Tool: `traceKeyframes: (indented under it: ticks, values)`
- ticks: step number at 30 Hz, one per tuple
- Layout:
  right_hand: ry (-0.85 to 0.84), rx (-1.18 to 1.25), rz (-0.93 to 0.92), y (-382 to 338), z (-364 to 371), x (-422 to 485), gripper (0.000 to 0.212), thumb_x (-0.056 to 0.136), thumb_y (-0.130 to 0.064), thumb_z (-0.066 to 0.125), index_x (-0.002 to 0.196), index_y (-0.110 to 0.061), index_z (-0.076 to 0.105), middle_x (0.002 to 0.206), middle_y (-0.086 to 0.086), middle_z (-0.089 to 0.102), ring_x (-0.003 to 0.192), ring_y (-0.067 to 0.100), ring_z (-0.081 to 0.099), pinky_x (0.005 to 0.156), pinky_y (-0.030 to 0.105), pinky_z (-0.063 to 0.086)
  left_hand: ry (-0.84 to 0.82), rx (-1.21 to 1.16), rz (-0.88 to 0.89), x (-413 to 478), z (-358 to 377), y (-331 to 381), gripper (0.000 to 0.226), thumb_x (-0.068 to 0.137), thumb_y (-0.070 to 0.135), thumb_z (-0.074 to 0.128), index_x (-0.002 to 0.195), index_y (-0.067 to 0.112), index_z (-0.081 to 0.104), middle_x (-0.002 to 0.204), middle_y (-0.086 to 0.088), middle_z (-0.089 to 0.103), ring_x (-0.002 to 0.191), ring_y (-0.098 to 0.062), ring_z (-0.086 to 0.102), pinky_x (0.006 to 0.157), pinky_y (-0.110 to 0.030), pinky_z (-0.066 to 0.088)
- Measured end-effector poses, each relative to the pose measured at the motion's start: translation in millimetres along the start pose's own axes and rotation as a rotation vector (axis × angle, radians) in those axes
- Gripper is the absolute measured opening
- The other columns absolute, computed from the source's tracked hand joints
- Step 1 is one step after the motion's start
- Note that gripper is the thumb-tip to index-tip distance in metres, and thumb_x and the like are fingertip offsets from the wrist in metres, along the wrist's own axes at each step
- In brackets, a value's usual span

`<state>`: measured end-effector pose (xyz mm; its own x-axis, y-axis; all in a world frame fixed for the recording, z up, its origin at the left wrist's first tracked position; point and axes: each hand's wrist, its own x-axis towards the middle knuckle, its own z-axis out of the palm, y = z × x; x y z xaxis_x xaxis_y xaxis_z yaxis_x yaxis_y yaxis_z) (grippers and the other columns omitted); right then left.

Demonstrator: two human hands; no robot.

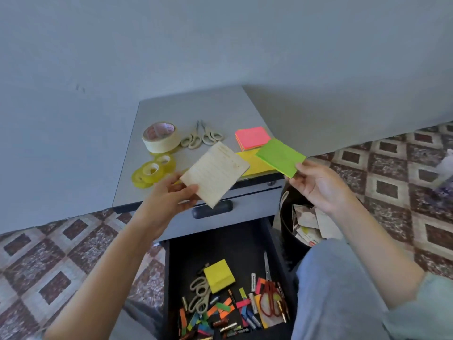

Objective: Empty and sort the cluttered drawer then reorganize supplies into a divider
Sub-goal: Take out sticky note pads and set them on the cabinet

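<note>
My left hand (171, 192) grips a worn cream paper card (215, 173) over the cabinet's front edge. My right hand (316, 185) holds a green sticky-note pad (280, 157) by its near corner, above the cabinet's right front corner. On the grey cabinet top (196, 106) lie a masking tape roll (160, 137), clear tape rolls (153, 170), two beige scissors (201, 136), a pink note pad (252, 137) and a yellow pad (252, 163). The open dark drawer (220, 246) below holds a yellow sticky pad (218, 276), beige scissors (199, 293), red-handled scissors (269, 298), batteries and coloured paper flags.
A black bin (289, 231) with paper scraps stands right of the cabinet, under my right wrist. My knee in blue trousers (338, 290) is beside the drawer. Patterned tile floor (61, 253) surrounds the cabinet, which stands against a pale wall.
</note>
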<state>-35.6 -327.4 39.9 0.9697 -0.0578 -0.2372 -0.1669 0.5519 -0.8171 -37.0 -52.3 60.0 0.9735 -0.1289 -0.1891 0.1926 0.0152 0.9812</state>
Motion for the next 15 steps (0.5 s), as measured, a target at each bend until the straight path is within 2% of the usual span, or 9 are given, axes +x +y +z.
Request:
traceKeyframes:
  ticks: [2,5,9,12,15]
  values:
    - [0.042,0.045,-0.030,-9,-3,5,0.020,0.097,0.000,0.039,0.090,-0.003,0.058,0.063,0.001,0.069,0.052,0.008,0.064,0.047,0.014,0.049,0.052,0.004,0.024,20,9,13,0.018,0.089,-0.003,0.054,0.098,0.012,0.052,0.072,0.001,0.069,0.057,-0.006,0.064,0.056,-0.015,0.052]
    - [0.088,0.084,-0.060,-19,-10,11,0.019,0.097,0.000,0.042,0.087,-0.003,0.058,0.066,0.001,0.069,0.053,0.007,0.065,0.048,0.014,0.050,0.068,0.030,0.021,48,26,30,0.022,0.089,-0.002,0.057,0.106,0.010,0.051,0.077,-0.006,0.065,0.052,-0.007,0.064,0.052,-0.015,0.052]
    - [0.129,0.091,-0.077,-26,-21,14,0.019,0.097,0.000,0.041,0.088,-0.003,0.058,0.063,0.000,0.070,0.054,0.008,0.066,0.048,0.014,0.050,0.025,0.047,-0.092,82,48,40,0.025,0.091,-0.001,0.054,0.114,0.008,0.054,0.077,-0.006,0.064,0.047,-0.005,0.063,0.051,-0.016,0.054]
    - [0.153,0.100,-0.076,-29,-32,14,0.017,0.097,0.000,0.041,0.091,-0.001,0.057,0.079,0.008,0.068,0.056,0.010,0.068,0.047,0.015,0.050,-0.002,0.100,-0.173,100,61,41,0.028,0.091,-0.002,0.053,0.119,0.004,0.055,0.067,-0.004,0.067,0.045,-0.005,0.063,0.047,-0.015,0.052]
    - [0.160,0.082,-0.067,-32,-44,14,0.017,0.097,0.000,0.040,0.094,-0.002,0.057,0.091,0.012,0.062,0.056,0.009,0.067,0.047,0.015,0.050,-0.016,0.131,-0.211,106,71,40,0.025,0.093,-0.003,0.050,0.116,0.005,0.055,0.080,-0.009,0.062,0.054,-0.010,0.065,0.046,-0.015,0.052]
